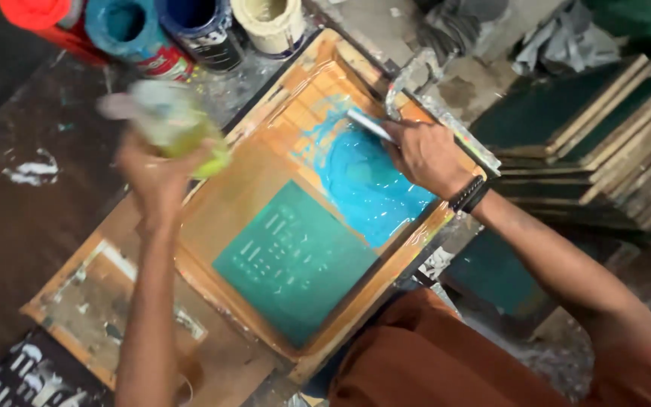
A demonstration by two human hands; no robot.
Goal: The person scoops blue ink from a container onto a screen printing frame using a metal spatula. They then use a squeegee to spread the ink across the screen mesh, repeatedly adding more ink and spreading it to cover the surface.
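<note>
Paint-spattered dark surface (16, 226) carries a wooden printing screen (295, 249), where the right hand (427, 154) grips a white spatula (367, 124) over blue ink (367, 188). The left hand (156, 169) clutches a blurred yellow-green rag (178, 124). Paint cans (190, 26) stand behind, stacked frames (604, 143) right.

Both forearms are bare, with no sleeves reaching the wrists. The right hand (427, 154) has a dark band (469, 194) of black strands wrapped close around its wrist. The left hand (158, 175) wears nothing and shows blurred. A rust-orange garment (431, 362) covers the lap below.
</note>
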